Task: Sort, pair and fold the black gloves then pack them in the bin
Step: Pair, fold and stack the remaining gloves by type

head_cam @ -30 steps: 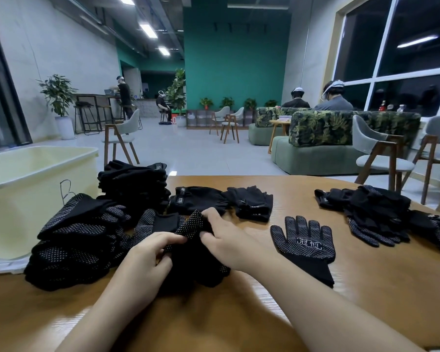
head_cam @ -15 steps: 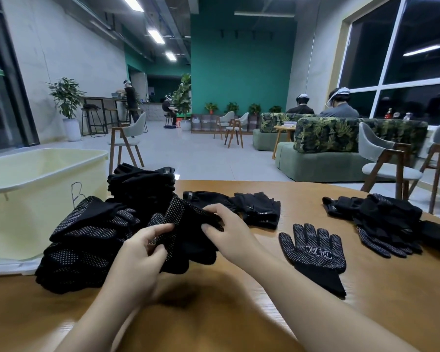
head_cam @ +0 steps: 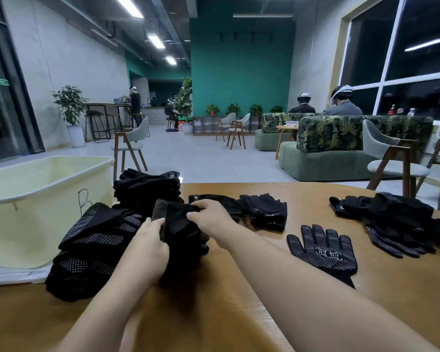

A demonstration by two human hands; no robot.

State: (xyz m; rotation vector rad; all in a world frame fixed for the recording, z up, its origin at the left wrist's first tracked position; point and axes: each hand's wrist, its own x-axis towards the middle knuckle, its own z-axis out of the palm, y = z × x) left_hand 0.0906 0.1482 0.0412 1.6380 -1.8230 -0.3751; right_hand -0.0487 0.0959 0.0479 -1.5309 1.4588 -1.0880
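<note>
Both my hands grip one folded pair of black dotted gloves point(head_cam: 178, 224) just above the table. My left hand point(head_cam: 148, 242) pinches its near left side and my right hand point(head_cam: 208, 217) holds its top right edge. A heap of folded dotted gloves point(head_cam: 92, 250) lies to the left, touching the held pair. Behind it rises a stack of plain black gloves point(head_cam: 148, 186). The pale yellow bin point(head_cam: 36, 189) stands at the far left. One dotted glove point(head_cam: 323, 252) lies flat, palm up, to the right.
Two more plain black gloves point(head_cam: 259, 212) lie beyond my right hand. A loose pile of unsorted gloves point(head_cam: 391, 219) sits at the table's right end. The wooden table point(head_cam: 239, 313) runs under everything. Chairs and sofas with seated people stand beyond its far edge.
The pair I hold has risen off the table and shifted back toward the stacks. My hands moved with it, and my head tilted up a little.
</note>
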